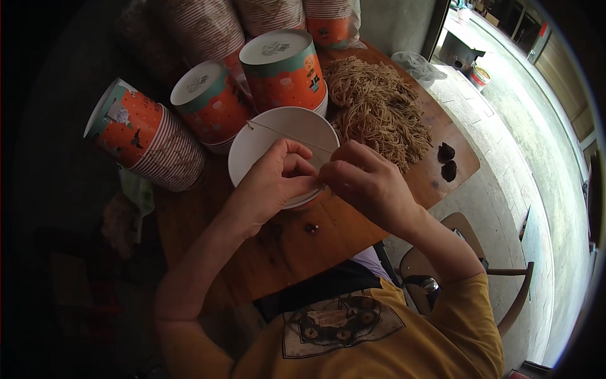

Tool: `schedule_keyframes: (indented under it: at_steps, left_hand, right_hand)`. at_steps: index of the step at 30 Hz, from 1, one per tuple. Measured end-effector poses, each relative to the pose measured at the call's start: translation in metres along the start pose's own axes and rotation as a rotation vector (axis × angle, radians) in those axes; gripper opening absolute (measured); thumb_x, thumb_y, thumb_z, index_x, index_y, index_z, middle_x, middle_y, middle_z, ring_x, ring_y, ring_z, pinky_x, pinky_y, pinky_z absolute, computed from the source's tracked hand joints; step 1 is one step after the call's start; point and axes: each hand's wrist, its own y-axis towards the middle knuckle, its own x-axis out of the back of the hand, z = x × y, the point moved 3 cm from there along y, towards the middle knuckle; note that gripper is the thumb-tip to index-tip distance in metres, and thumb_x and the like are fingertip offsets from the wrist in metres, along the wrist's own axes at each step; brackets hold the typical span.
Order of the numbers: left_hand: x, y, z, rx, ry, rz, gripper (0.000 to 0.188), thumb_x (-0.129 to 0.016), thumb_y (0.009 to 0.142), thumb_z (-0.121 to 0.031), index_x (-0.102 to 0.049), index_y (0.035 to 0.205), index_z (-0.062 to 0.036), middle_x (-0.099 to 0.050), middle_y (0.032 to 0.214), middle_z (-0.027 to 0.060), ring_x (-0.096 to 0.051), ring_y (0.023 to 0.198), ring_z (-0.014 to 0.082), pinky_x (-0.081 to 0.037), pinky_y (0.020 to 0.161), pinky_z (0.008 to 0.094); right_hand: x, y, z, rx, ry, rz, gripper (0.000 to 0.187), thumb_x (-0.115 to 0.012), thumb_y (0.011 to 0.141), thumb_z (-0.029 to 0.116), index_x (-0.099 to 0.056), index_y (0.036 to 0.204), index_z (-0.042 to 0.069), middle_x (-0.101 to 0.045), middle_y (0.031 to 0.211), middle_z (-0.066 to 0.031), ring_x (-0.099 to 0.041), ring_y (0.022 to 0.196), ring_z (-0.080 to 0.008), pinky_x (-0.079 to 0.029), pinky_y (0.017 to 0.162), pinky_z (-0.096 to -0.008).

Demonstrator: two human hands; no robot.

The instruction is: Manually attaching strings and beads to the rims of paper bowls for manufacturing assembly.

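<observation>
A white-lined paper bucket [268, 155] stands mouth up at the table's front, with my hands over its near right rim. A thin string [287, 134] crosses its mouth from a knot at the left rim toward my right hand. My right hand [363, 180] is closed, its fingertips pinched on the string near the rim. My left hand [278, 180] is closed too, thumb and fingers bent inward, tips meeting the right fingertips. What the left fingers hold is hidden. A heap of tan strings [375, 104] lies beyond my right hand.
Upside-down orange and green bucket stacks stand behind: one at centre [281, 76], one left of it [211, 104]. Another stack [142, 136] leans at far left. Plastic-wrapped stacks [202, 28] fill the back. Two dark pieces [447, 162] lie at the wooden table's [297, 252] right edge. A chair [435, 252] stands right.
</observation>
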Motion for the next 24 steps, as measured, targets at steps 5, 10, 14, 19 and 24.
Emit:
schedule_keyframes:
  at_steps: [5, 10, 14, 19, 24]
  left_hand:
    - [0.003, 0.0, 0.003, 0.051, -0.018, -0.024, 0.035, -0.064, 0.086, -0.004, -0.042, 0.113, -0.0027, -0.062, 0.097, 0.0048, -0.061, 0.092, 0.0113, -0.051, 0.079, 0.0231]
    - [0.006, 0.0, 0.003, 0.088, -0.03, -0.033, 0.035, -0.065, 0.087, -0.006, -0.04, 0.111, -0.0016, -0.063, 0.1, 0.0098, -0.061, 0.091, 0.0139, -0.054, 0.072, 0.0253]
    - [0.002, 0.002, 0.0, 0.046, 0.055, -0.029, 0.034, -0.064, 0.086, -0.003, -0.042, 0.112, -0.0026, -0.063, 0.099, 0.0067, -0.061, 0.093, 0.0119, -0.051, 0.08, 0.0243]
    - [0.0, 0.005, -0.001, -0.003, 0.068, -0.005, 0.034, -0.063, 0.086, -0.004, -0.041, 0.111, -0.0015, -0.064, 0.101, 0.0092, -0.061, 0.094, 0.0131, -0.05, 0.08, 0.0262]
    - [0.001, 0.006, 0.001, 0.045, 0.027, 0.017, 0.035, -0.064, 0.085, -0.004, -0.042, 0.112, -0.0031, -0.064, 0.104, 0.0087, -0.061, 0.098, 0.0132, -0.05, 0.084, 0.0263]
  right_hand:
    - [0.001, 0.002, 0.005, 0.275, -0.339, 0.119, 0.011, -0.061, 0.078, 0.012, -0.059, 0.09, 0.013, -0.049, 0.085, -0.0005, -0.056, 0.077, -0.0144, -0.05, 0.051, -0.0259]
    - [0.002, 0.01, 0.008, 0.54, -0.416, 0.184, 0.016, -0.062, 0.074, 0.014, -0.06, 0.09, 0.009, -0.049, 0.083, -0.0005, -0.054, 0.074, -0.0127, -0.049, 0.048, -0.0245]
    - [0.002, 0.024, 0.005, 0.319, -0.269, 0.295, 0.016, -0.064, 0.075, 0.015, -0.059, 0.086, 0.005, -0.057, 0.084, -0.0049, -0.061, 0.075, -0.0208, -0.051, 0.054, -0.0336]
    - [0.005, 0.038, -0.013, -0.439, 0.198, 0.57, 0.029, -0.062, 0.077, 0.023, -0.061, 0.091, -0.002, -0.065, 0.081, -0.0112, -0.064, 0.077, -0.0255, -0.051, 0.07, -0.0381]
    - [0.005, 0.031, -0.021, -0.648, 0.72, 0.583, 0.015, -0.056, 0.089, 0.019, -0.06, 0.096, 0.006, -0.058, 0.077, 0.0021, -0.052, 0.06, -0.0075, -0.042, 0.053, -0.0234]
